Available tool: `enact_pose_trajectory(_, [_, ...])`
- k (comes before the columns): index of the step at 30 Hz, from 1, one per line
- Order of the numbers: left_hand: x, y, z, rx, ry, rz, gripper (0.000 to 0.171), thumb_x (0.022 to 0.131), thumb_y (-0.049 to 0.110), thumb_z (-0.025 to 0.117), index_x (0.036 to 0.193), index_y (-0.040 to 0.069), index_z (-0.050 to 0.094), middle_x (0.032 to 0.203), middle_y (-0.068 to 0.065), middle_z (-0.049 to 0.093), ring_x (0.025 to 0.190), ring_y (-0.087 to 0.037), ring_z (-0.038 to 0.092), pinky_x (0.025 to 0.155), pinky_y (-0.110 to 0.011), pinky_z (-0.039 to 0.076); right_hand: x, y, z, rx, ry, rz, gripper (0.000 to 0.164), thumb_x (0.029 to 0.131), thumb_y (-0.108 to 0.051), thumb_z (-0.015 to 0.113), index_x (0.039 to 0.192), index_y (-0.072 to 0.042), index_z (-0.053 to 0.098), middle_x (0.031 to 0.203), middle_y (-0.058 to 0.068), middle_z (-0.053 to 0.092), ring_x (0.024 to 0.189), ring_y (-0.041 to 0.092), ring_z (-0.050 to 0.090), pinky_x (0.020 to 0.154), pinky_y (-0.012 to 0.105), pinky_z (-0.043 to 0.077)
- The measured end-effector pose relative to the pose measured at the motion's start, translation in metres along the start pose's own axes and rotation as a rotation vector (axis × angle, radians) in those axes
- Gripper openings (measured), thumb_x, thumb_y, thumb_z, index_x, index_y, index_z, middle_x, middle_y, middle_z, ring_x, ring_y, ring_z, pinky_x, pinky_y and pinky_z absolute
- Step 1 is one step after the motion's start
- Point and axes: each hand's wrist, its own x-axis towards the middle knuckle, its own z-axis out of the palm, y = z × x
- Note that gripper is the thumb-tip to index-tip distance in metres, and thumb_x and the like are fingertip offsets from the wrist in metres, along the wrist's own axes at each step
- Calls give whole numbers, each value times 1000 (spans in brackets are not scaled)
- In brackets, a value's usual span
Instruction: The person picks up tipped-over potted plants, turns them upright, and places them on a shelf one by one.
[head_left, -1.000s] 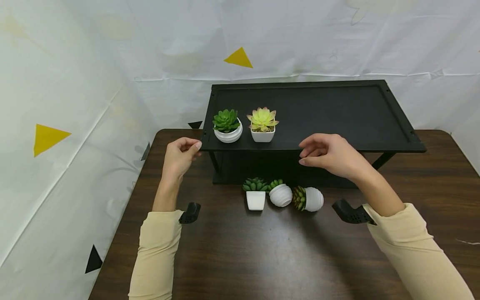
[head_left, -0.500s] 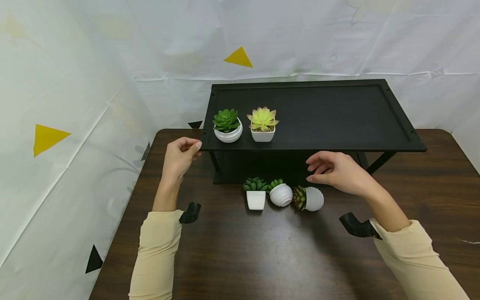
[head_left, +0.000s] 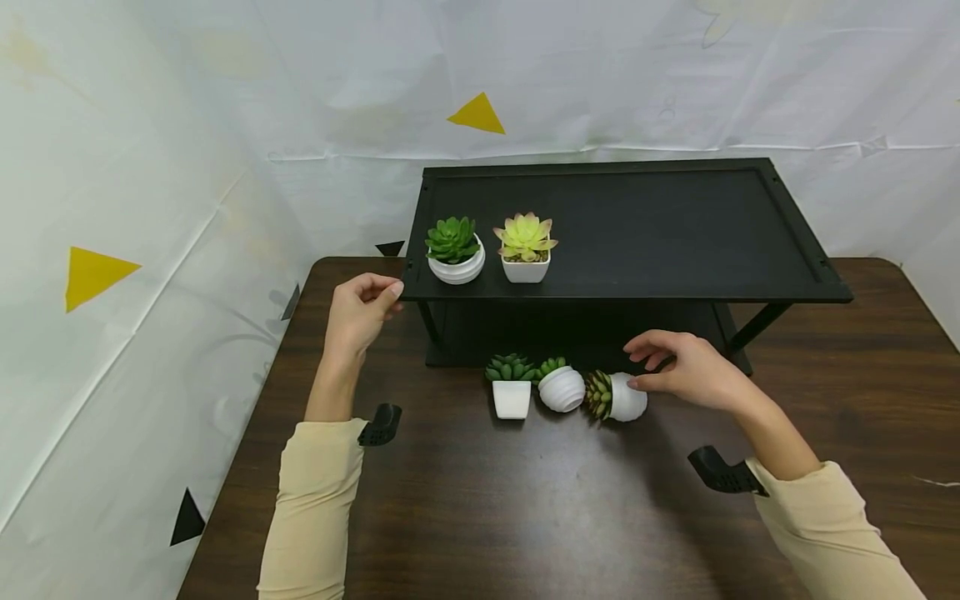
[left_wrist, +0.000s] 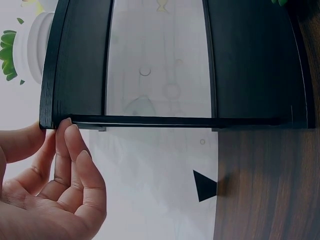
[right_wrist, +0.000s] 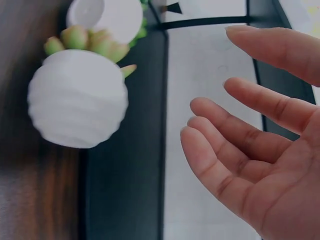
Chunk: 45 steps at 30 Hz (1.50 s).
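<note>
My left hand (head_left: 358, 310) pinches the front left corner of a black two-tier shelf (head_left: 645, 225), thumb at the top board's edge and fingertips below it in the left wrist view. With fingers loosely bent, my right hand (head_left: 686, 367) hovers over a tipped potted succulent (head_left: 628, 397). In the right wrist view a gap shows between those fingers (right_wrist: 210, 155) and the ribbed white pot (right_wrist: 77, 100). Beside it a second round-potted succulent (head_left: 562, 389) leans over, and a square-potted succulent (head_left: 512, 398) stands upright.
On the top board stand a green succulent in a round white pot (head_left: 456, 258) and a pale yellow-green succulent in a square pot (head_left: 526, 250). The shelf rests on a dark wooden table (head_left: 465, 508). White sheeting (head_left: 337, 100) hangs behind and at the left.
My right hand has come down and slightly right, from the shelf's front edge to the tipped succulent. The left hand keeps its place at the corner.
</note>
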Motion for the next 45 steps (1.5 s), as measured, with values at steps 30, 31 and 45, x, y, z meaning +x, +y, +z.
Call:
enact_pose_trajectory(30, [0, 2, -1, -4, -4, -13, 19, 90, 9, 58, 101, -6, 62, 81, -7, 57, 65, -9, 57, 64, -24, 45, 3, 47, 34, 30, 24, 55, 53, 73, -17, 76, 117, 4, 54, 104, 19, 57, 86, 27, 53, 63, 33, 43])
enact_pose_trajectory(31, [0, 2, -1, -5, -6, -14, 19, 90, 9, 58, 101, -6, 62, 81, -6, 57, 65, -9, 57, 64, -24, 45, 3, 47, 35, 29, 24, 58, 53, 73, -17, 76, 117, 4, 54, 104, 19, 57, 86, 27, 52, 64, 33, 43])
enact_pose_trajectory(45, [0, 1, 0, -6, -2, -4, 18, 90, 8, 58, 100, -7, 62, 81, -7, 58, 64, -8, 57, 61, -21, 45, 7, 46, 43, 28, 32, 92, 55, 71, -19, 78, 114, 6, 54, 97, 16, 57, 79, 24, 51, 60, 31, 41])
